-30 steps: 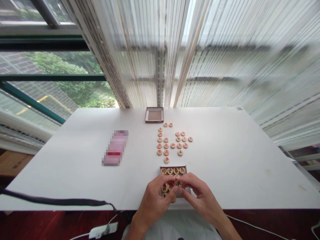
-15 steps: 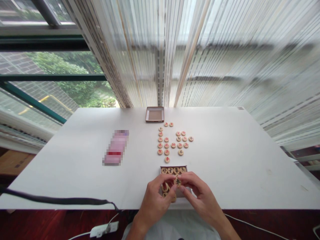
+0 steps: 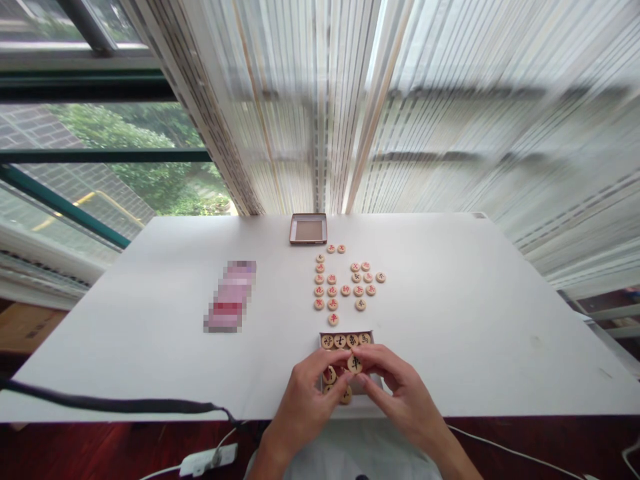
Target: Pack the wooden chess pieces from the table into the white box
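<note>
A round wooden xiangqi piece with a black character is pinched between the fingertips of my left hand and my right hand. Both hands are closed on its edges, above an open box at the table's near side. Along the box's far wall lies a row of black-lettered pieces, among them one at the left end. More pieces, such as this one, show behind my left fingers. My hands hide much of the box's middle.
Beyond the box, loose pieces with red or black characters, such as a red one, lie on the white table. A shallow box lid stands at the back. A blurred pink item lies left. A black strap crosses the left front edge.
The held piece is turned slightly between the fingertips, its character now slanting. Both hands stay nearly in place above the box. The whole view shifts slightly.
</note>
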A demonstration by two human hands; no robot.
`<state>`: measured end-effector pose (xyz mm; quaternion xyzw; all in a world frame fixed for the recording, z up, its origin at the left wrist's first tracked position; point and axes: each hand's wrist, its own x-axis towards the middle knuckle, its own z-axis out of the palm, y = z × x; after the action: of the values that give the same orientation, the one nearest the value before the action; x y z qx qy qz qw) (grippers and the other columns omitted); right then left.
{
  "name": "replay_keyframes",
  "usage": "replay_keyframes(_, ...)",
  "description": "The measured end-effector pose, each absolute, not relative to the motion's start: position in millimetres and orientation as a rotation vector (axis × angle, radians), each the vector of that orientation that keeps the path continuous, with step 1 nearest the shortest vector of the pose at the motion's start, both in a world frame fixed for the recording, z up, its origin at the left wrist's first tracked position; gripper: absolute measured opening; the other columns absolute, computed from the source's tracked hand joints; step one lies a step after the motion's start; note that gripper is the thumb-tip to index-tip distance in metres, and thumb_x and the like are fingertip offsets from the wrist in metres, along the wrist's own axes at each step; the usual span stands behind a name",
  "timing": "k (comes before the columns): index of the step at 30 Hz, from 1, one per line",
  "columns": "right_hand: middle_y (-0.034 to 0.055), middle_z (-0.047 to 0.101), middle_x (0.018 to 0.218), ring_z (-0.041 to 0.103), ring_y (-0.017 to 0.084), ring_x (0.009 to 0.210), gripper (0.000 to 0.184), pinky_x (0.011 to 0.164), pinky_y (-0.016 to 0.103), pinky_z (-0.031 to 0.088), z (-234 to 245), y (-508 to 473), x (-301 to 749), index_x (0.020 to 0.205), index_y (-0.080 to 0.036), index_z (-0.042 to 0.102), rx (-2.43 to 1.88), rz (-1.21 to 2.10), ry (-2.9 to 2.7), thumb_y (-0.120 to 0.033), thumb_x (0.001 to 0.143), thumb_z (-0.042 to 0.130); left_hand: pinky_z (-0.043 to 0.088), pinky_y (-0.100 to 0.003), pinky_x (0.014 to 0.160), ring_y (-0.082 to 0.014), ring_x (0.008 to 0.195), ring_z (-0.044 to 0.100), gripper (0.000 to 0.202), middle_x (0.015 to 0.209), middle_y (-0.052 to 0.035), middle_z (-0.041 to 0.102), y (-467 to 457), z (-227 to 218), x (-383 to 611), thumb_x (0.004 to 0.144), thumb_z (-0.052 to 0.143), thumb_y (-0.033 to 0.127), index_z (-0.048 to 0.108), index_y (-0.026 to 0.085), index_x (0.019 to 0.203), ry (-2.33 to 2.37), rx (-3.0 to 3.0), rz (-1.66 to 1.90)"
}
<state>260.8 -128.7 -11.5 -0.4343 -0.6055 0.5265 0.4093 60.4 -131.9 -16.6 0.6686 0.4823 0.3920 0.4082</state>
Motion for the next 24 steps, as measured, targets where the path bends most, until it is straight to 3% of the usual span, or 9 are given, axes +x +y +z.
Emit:
replay_keyframes(5,0.0092,0.071,0.12,0.071,0.022,0.099,0.028,0.089,0.034,0.062,-12.6,-128.0,262.6,0.123,-0.027,0.071,-1.113,1.29,-1.56,-0.033,0.096,0.067,0.06,-0.033,0.091,-0.0203,0.102,0.07,0.029,0.112,-0.0061,0.074,-133.5,-19.5,56.1,0.096,0.066,0.025,0.067,0.028,0.125,1.183,1.785,1.002)
replay_keyframes(11,0.0089,0.068,0.125,0.068,0.023,0.108,0.028,0.094,0.035,0.06,-16.9,-126.8,276.5,0.127,-0.029,0.07,-1.171,1.207,-1.53,-0.033,0.102,0.057,0.053,-0.047,0.106,-0.0262,0.124,0.058,0.031,0.127,-0.01,0.065,-134.6,-33.4,41.9,0.096,0.063,0.019,0.063,0.026,0.126,1.338,2.026,1.097)
replay_keyframes(18,0.0085,0.067,0.12,0.072,0.018,0.086,0.029,0.085,0.033,0.062,-17.6,-125.0,284.5,0.127,-0.031,0.07,-1.173,1.125,-1.527,-0.032,0.105,0.051,0.05,-0.047,0.11,-0.0266,0.131,0.052,0.034,0.135,-0.0107,0.059,-136.0,-43.2,36.4,0.095,0.062,0.017,0.059,0.024,0.128,1.409,2.137,1.01)
replay_keyframes(24,0.0103,0.067,0.128,0.07,0.024,0.111,0.028,0.096,0.035,0.062,-24.5,-126.3,284.5,0.125,-0.028,0.072,-1.232,1.179,-1.464,-0.035,0.102,0.058,0.051,-0.046,0.11,-0.0257,0.13,0.055,0.033,0.134,-0.0103,0.06,-136.6,-48.9,36.4,0.096,0.06,0.017,0.059,0.024,0.129,1.458,2.147,0.987)
